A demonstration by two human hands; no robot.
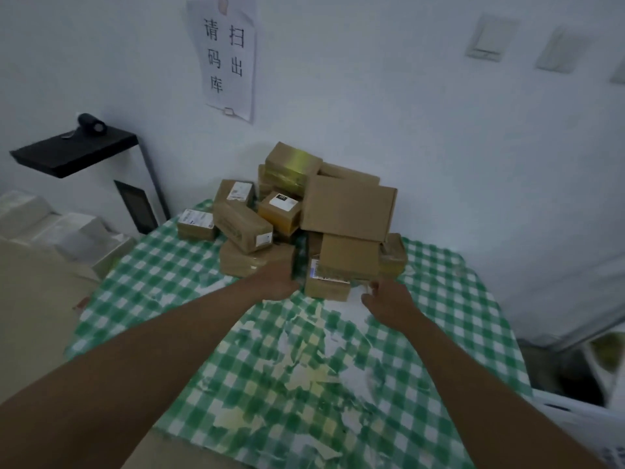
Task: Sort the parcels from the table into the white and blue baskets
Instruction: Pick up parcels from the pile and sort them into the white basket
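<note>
Head view: a heap of brown cardboard parcels [314, 214] sits at the far end of a table [456, 299] covered in a worn green-and-white checked cloth, against a white wall bearing a paper sign [226, 55]. The left hand [275, 280] reaches to a low parcel [257, 258] at the front of the heap, touching it, though its fingers are hidden, so its hold cannot be told. The right hand [389, 299] hovers with loosely curled fingers just beside a labelled parcel [326, 282], gripping nothing.
</note>
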